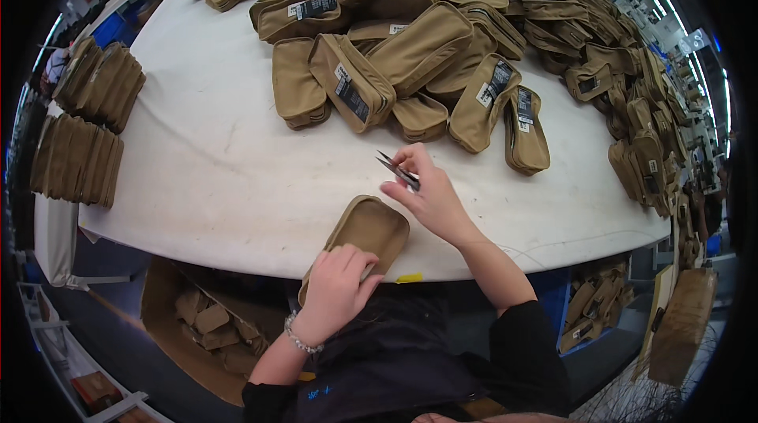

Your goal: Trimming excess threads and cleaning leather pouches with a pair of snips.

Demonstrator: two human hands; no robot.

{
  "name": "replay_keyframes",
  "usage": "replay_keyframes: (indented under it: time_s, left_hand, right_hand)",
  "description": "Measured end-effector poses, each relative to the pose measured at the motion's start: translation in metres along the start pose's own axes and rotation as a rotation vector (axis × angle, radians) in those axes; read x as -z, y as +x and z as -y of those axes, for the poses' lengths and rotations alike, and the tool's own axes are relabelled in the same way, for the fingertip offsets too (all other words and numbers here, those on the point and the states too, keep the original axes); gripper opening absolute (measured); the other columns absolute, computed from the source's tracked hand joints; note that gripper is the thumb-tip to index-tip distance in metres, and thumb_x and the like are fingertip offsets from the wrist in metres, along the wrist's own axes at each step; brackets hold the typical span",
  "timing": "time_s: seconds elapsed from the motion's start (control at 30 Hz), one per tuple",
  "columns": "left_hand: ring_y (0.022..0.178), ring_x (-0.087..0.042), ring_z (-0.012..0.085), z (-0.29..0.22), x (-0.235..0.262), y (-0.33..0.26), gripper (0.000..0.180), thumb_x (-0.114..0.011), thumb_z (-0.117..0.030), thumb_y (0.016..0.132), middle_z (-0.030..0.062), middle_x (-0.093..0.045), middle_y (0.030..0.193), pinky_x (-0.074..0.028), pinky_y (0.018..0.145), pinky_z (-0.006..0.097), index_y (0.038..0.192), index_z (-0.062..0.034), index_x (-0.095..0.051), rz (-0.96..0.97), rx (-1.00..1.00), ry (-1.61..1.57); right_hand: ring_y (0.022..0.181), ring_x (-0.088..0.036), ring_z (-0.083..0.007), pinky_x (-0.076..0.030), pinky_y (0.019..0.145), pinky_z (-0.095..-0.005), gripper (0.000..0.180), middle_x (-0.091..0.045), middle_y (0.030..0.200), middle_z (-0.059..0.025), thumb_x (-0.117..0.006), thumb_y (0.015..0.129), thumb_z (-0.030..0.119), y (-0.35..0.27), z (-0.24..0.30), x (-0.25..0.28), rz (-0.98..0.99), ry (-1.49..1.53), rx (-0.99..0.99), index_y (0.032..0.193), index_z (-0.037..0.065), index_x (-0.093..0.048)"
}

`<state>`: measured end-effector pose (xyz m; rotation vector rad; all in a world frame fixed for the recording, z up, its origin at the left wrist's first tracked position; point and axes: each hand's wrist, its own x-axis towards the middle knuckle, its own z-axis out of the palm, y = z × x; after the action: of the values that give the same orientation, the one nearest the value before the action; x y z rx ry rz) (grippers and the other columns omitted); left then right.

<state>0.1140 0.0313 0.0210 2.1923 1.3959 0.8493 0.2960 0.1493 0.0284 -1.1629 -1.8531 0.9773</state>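
Note:
A tan fabric pouch (365, 226) lies at the near edge of the white table, its long side slanting toward me. My left hand (341, 281) grips the near part of this pouch, fingers bent over its side. Above and to the right of the pouch, my right hand (422, 190) is closed around small dark thread snips (399, 171), the pointed blades aimed up and to the left. The snips are apart from the pouch. Beyond my hands lies a heap of similar tan pouches (422, 44), several with black and white tags.
Stacked tan pouches (75, 159) stand at the table's left edge. More pouches (643, 131) line the right side. A cardboard box (170, 336) with tan pieces sits below at left, a blue bin (564, 316) at right. Yellow tape (409, 278) marks the near edge.

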Motion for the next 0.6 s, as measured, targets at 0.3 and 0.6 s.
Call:
replay_keyframes:
  time_s: [0.3,0.6]
  left_hand:
    - [0.084,-0.054,0.0249,0.01,-0.008,0.018,0.025,-0.072,-0.011,0.077,0.0065,-0.055,0.09,-0.038,0.076,0.035,0.098,-0.0066,-0.06,0.133,0.038,-0.043]
    - [0.077,-0.054,0.0224,0.015,-0.019,0.032,0.012,-0.068,-0.009,0.081,0.0043,-0.055,0.082,-0.039,0.07,0.034,0.088,-0.0074,-0.058,0.123,-0.029,0.043]
  right_hand:
    - [0.068,-0.059,-0.0213,-0.047,0.064,-0.0268,0.037,-0.065,0.085,-0.01,-0.073,0.08,0.01,-0.078,0.016,0.026,0.004,-0.272,-0.134,0.116,0.01,-0.068]
    - [0.047,-0.045,-0.0197,-0.036,0.046,-0.0304,0.036,-0.05,0.066,-0.0013,-0.078,0.074,0.019,-0.114,0.001,-0.001,-0.133,-0.534,0.087,0.11,0.017,-0.071]
